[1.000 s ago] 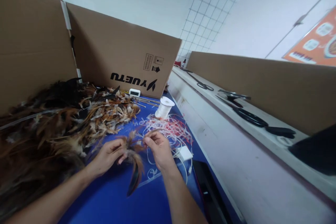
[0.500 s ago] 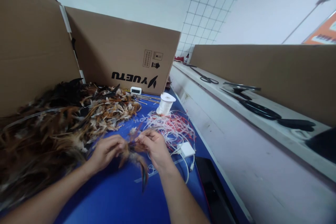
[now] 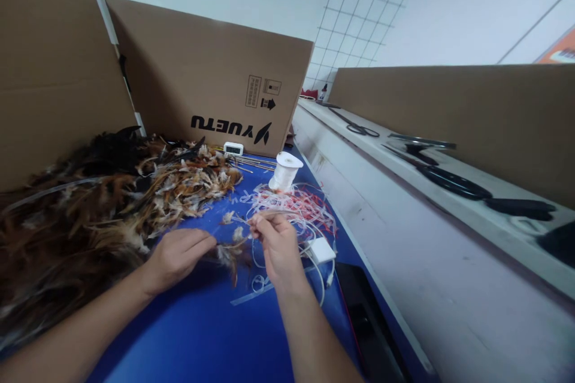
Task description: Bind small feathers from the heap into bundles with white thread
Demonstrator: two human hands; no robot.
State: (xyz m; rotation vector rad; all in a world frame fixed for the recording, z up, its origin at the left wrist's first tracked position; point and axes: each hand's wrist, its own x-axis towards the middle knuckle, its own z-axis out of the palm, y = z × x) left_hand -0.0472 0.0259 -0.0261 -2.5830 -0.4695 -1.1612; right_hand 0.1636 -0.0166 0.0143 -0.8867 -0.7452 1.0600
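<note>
My left hand (image 3: 179,254) is closed, its fingertips pinching a small bunch of brown feathers (image 3: 231,256) that sticks out to the right, partly blurred. To its right, my right hand (image 3: 277,244) is closed in a pinch. Whatever lies between those fingertips is too fine to make out; a thin pale strand runs near them. A small loose feather (image 3: 227,217) shows on the blue table (image 3: 193,335) between the hands. Left of my left hand spreads a big heap of brown, black and cream feathers (image 3: 179,191).
Beyond my right hand lie tangled white and red strips (image 3: 309,206), a spool of white thread (image 3: 286,170) and a white adapter with cable (image 3: 321,250). Cardboard (image 3: 215,72) walls the back. Right, a ledge (image 3: 386,149) carries scissors (image 3: 362,130); below it lies a black device (image 3: 368,323).
My hands have drawn apart, the right moving right and slightly up. The feather bunch stays at my left fingertips. The view has shifted slightly.
</note>
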